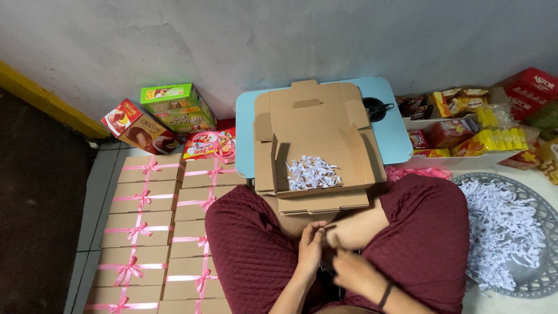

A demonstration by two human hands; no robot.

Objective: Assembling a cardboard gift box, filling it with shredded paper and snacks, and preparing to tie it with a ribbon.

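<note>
Between the crossed knees, the left hand (311, 247) and right hand (354, 270) met with fingers curled together; whether they grasped anything could not be told. Ahead, an open brown carton (317, 148) holding white shredded paper (311, 172) sat on the light blue tabletop (389, 125), overhanging its near edge. Closed cartons tied with pink ribbon (145, 232) filled the floor at left, leaving little free room. Green and red snack boxes (174, 107) stood against the wall. At right, a grey tray (537, 279) carried more shredded paper, behind it yellow and red packets (494, 139).
</note>
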